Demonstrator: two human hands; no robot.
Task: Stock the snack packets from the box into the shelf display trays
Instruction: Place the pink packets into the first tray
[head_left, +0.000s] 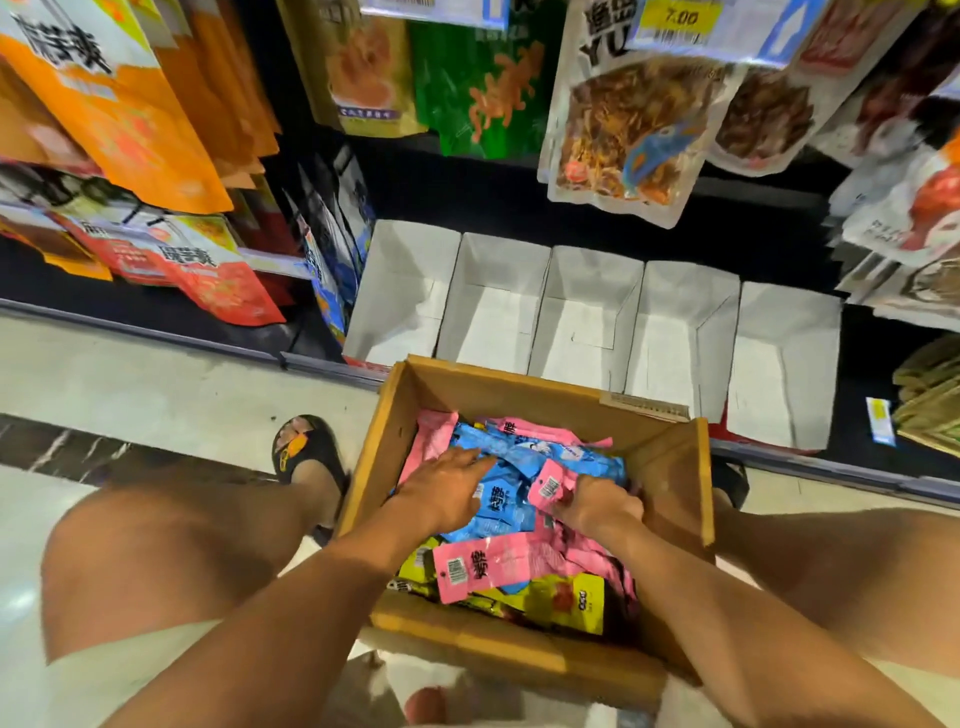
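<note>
Pick step, none stocked yet: left hand (447, 488) lies flat on the blue packets (498, 512) in the cardboard box (395, 415), fingers straight and slightly apart; right hand (597, 501) pinches a pink packet (548, 486) with curled fingers, barcode end pointing far-left, rest hidden. A second pink packet (498, 566), nearer, lies long axis left-right, barcode end left. Next likely needs a lift over the far wall into the white trays (680, 296).

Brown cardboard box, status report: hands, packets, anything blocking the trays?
Left hand flat on blue snack packets. Right hand grips pink snack packet. Five white cardboard trays empty, nothing blocking.
</note>
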